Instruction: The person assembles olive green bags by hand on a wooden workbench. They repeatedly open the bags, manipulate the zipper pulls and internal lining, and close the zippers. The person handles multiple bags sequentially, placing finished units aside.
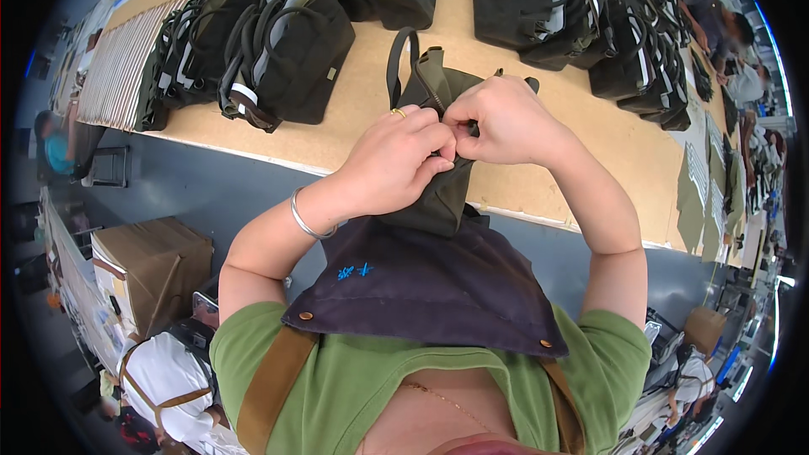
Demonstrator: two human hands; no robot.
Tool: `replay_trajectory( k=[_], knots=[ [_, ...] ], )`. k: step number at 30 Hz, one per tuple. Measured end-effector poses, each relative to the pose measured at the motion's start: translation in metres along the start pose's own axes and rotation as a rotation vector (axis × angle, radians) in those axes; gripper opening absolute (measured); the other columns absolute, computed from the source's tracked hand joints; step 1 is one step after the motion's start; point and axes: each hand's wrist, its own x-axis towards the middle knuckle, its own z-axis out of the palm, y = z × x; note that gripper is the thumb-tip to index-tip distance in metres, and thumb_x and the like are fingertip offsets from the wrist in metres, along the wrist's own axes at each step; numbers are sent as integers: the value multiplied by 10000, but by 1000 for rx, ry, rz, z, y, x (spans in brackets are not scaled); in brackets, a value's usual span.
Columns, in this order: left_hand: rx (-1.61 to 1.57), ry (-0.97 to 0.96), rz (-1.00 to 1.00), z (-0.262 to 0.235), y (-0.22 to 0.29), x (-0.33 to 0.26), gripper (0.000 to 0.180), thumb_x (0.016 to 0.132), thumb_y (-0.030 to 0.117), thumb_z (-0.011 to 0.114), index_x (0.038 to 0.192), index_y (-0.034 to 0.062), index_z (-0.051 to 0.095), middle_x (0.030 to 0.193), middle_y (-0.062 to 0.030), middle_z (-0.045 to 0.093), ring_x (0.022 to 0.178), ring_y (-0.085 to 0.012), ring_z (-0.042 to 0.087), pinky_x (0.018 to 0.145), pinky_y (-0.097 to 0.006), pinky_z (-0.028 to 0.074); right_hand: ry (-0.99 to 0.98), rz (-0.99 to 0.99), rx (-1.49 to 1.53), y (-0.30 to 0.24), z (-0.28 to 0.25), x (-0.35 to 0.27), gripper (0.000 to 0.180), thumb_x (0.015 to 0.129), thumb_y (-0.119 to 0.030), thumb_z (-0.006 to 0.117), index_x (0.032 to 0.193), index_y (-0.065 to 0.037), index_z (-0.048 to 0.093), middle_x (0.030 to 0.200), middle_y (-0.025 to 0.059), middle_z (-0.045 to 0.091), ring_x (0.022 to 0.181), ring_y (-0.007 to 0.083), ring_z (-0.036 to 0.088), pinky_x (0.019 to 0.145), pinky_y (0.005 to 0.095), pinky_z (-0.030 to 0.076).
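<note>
**One bag in hand, two groups of bags on one table**

Two hands are at work on one dark olive bag (440, 202). The bag is at the near edge of one tan table (539, 173), its upper part above the tabletop and its lower part reaching the one dark apron (430, 282). The left hand (396, 156) has its fingers curled and pinches dark bag material; the right hand (507, 120) pinches the same area just beside it. The exact piece between the fingertips is hidden. One looped handle (393, 72) stands up from the bag, left of one visible zipper (436, 101).

The left side carries one ring (398, 112) and, at the wrist, one bracelet (305, 217). The apron shows two metal snaps (306, 316), one per lower corner.

Farther back on the table stand two groups of dark bags: a left group (308, 63) and a right group (516, 4). Overlap prevents an exact count within either. One row of pale-edged strips (122, 76) lies at the table's left end. One large brown carton (173, 270) and one stool (109, 167) are on the floor to the left.
</note>
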Motion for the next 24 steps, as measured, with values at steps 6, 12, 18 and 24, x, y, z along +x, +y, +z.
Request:
replay_trajectory(
  k=[6,12,18,24],
  knots=[
    [-84,17,-67,-12,-5,0,194,818,131,726,956,68,605,873,-62,603,812,-265,574,687,-356,454,-17,-45,175,11,-8,-13,60,773,-139,675,815,-109,704,661,42,630,572,229,558,603,337,400],
    [78,63,8,-11,-2,-1,219,810,134,728,1013,78,669,810,-65,617,729,-254,588,638,-360,462,-30,-84,84,3,-10,-21,130,806,-217,730,904,-133,709,735,-19,641,650,175,547,736,309,345],
    [129,16,34,-15,-3,0,180,796,150,736,957,84,690,772,-67,622,720,-259,588,636,-366,464,-52,-121,86,2,-6,-21,143,803,-235,737,891,-125,705,747,-15,642,680,180,557,743,319,345],
    [-11,-78,106,-31,-20,5,312,729,226,802,981,79,692,793,-78,648,739,-269,607,665,-374,484,6,-144,105,2,-2,-16,160,798,-249,744,875,-114,703,729,-20,635,756,173,559,811,334,351]
  ],
)
